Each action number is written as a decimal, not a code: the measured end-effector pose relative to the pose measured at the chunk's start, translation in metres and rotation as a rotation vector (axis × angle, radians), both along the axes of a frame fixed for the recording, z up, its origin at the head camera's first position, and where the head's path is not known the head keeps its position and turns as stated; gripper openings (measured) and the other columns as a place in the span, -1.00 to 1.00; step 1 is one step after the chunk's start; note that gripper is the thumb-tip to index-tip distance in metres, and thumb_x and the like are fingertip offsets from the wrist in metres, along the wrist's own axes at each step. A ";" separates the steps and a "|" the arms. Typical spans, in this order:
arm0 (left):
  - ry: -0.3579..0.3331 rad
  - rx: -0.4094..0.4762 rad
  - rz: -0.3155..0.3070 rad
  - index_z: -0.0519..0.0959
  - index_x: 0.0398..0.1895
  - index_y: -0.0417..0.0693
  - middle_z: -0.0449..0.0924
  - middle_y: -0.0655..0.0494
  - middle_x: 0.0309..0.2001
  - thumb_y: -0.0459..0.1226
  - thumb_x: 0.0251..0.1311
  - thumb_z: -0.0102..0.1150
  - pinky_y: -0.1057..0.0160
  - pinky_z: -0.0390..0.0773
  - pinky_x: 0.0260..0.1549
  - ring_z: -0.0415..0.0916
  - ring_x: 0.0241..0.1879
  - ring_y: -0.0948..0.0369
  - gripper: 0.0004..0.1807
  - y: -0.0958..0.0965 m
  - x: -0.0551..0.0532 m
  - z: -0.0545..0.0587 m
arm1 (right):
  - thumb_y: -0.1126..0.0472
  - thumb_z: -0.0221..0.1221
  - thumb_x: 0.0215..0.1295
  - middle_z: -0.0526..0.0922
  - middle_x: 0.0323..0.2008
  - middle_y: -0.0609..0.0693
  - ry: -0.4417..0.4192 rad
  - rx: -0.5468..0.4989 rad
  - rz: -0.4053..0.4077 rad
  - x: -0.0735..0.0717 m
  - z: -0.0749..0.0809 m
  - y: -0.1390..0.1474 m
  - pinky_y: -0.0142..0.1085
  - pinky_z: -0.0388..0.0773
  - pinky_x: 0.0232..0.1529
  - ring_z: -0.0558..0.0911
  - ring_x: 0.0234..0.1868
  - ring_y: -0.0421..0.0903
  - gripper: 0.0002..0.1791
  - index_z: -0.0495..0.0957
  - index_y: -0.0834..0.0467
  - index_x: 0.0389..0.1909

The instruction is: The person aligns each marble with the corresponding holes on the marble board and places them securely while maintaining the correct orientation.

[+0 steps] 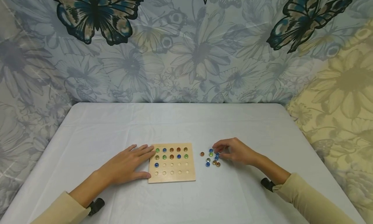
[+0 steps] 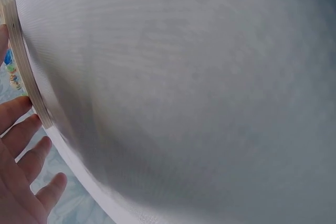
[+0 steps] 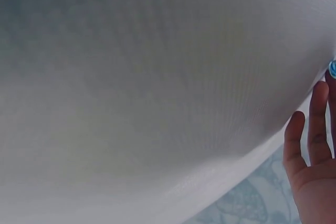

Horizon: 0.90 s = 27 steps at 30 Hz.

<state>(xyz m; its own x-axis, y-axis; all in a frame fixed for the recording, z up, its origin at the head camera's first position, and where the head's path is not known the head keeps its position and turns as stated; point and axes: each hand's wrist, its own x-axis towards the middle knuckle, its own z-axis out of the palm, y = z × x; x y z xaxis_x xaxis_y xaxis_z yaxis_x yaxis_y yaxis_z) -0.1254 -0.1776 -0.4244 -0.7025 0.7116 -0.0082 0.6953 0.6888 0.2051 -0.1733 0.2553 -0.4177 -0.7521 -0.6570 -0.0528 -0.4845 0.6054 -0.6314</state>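
A light wooden board (image 1: 172, 178) with rows of round hollows lies on the table. Glass marbles fill its two far rows, and one blue marble (image 1: 156, 165) sits at the left of the third row. My left hand (image 1: 123, 165) is spread at the board's left edge, fingertips over the far corner and thumb at the near side. To the right of the board lies a loose group of marbles in blue, green and amber. My right hand (image 1: 235, 151) is over this group, thumb and forefinger parted around blue marbles (image 1: 217, 154). A blue marble (image 3: 333, 68) shows by its fingertips in the right wrist view.
A white cloth (image 1: 163, 123) covers the table. Behind it hangs a floral fabric (image 1: 186, 62) with large butterflies. One brown marble (image 1: 202, 154) lies slightly apart, between the board and the group. Dark wrist cameras (image 1: 96, 206) are worn at both sleeves.
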 end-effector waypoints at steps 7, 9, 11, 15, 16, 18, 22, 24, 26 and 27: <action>0.004 0.006 0.004 0.33 0.47 -0.08 0.27 0.00 0.46 0.29 0.27 0.06 -0.19 0.19 0.36 0.22 0.44 -0.04 -0.13 -0.001 0.000 -0.002 | 0.46 0.32 0.20 0.75 -0.18 -0.07 0.023 -0.007 0.011 0.000 -0.001 -0.001 -0.22 0.64 -0.12 0.69 -0.16 -0.14 -0.66 0.64 0.28 0.01; 0.008 0.010 0.000 0.33 0.46 -0.09 0.28 -0.01 0.46 0.29 0.27 0.07 -0.20 0.19 0.36 0.22 0.43 -0.05 -0.13 -0.001 0.000 -0.001 | 0.46 0.32 0.19 0.75 -0.18 -0.07 0.032 -0.007 0.011 0.001 0.000 -0.002 -0.23 0.64 -0.13 0.69 -0.16 -0.16 -0.67 0.64 0.28 0.00; 0.015 0.009 -0.004 0.34 0.46 -0.10 0.29 -0.02 0.45 0.29 0.27 0.06 -0.20 0.19 0.36 0.23 0.43 -0.05 -0.13 -0.001 -0.001 -0.001 | 0.46 0.33 0.19 0.75 -0.19 -0.09 0.034 0.000 0.003 0.001 0.000 -0.003 -0.24 0.63 -0.13 0.68 -0.16 -0.18 -0.67 0.64 0.27 0.00; 0.026 0.016 -0.014 0.36 0.44 -0.11 0.32 -0.04 0.44 0.30 0.27 0.06 -0.21 0.22 0.34 0.25 0.42 -0.05 -0.13 -0.001 -0.002 -0.002 | 0.43 0.34 0.20 0.74 -0.18 -0.12 0.021 0.011 -0.016 0.002 0.002 -0.004 -0.24 0.63 -0.11 0.66 -0.16 -0.22 -0.67 0.65 0.24 0.01; 0.024 0.014 -0.013 0.36 0.45 -0.11 0.31 -0.04 0.44 0.30 0.27 0.05 -0.21 0.21 0.34 0.24 0.42 -0.05 -0.13 -0.001 -0.002 -0.002 | 0.42 0.34 0.20 0.74 -0.18 -0.13 0.021 0.010 -0.017 0.002 0.003 -0.004 -0.23 0.63 -0.11 0.66 -0.16 -0.23 -0.67 0.65 0.24 0.01; 0.016 0.016 -0.014 0.35 0.45 -0.11 0.31 -0.04 0.44 0.30 0.28 0.04 -0.22 0.21 0.34 0.24 0.42 -0.06 -0.13 -0.001 -0.002 -0.002 | 0.42 0.34 0.19 0.74 -0.18 -0.13 0.028 0.002 -0.018 0.002 0.006 -0.005 -0.21 0.62 -0.10 0.66 -0.17 -0.23 -0.66 0.65 0.23 0.01; 0.005 0.017 -0.011 0.35 0.45 -0.11 0.31 -0.04 0.44 0.31 0.29 0.02 -0.24 0.21 0.33 0.24 0.42 -0.07 -0.13 -0.001 -0.002 -0.002 | 0.42 0.35 0.18 0.74 -0.20 -0.11 0.052 -0.023 -0.012 0.001 0.010 -0.006 -0.17 0.62 -0.09 0.64 -0.18 -0.22 -0.67 0.66 0.23 -0.01; 0.005 0.018 -0.011 0.35 0.45 -0.11 0.31 -0.04 0.44 0.31 0.28 0.03 -0.23 0.22 0.33 0.24 0.42 -0.07 -0.12 -0.001 -0.002 -0.002 | 0.41 0.35 0.19 0.74 -0.20 -0.11 0.056 -0.030 -0.008 0.001 0.011 -0.008 -0.18 0.62 -0.08 0.63 -0.19 -0.23 -0.67 0.66 0.23 -0.01; 0.009 0.018 -0.011 0.35 0.45 -0.11 0.31 -0.04 0.44 0.31 0.28 0.03 -0.23 0.22 0.33 0.24 0.42 -0.07 -0.13 -0.001 -0.002 -0.002 | 0.40 0.35 0.20 0.73 -0.20 -0.11 0.056 -0.038 -0.005 0.001 0.012 -0.010 -0.18 0.61 -0.08 0.62 -0.19 -0.24 -0.68 0.66 0.23 0.00; 0.011 0.019 -0.011 0.35 0.45 -0.11 0.31 -0.04 0.44 0.30 0.28 0.03 -0.23 0.22 0.33 0.24 0.42 -0.07 -0.13 -0.001 -0.002 -0.002 | 0.40 0.35 0.20 0.73 -0.20 -0.10 0.056 -0.045 -0.004 0.001 0.012 -0.011 -0.18 0.61 -0.07 0.62 -0.19 -0.24 -0.68 0.66 0.23 0.00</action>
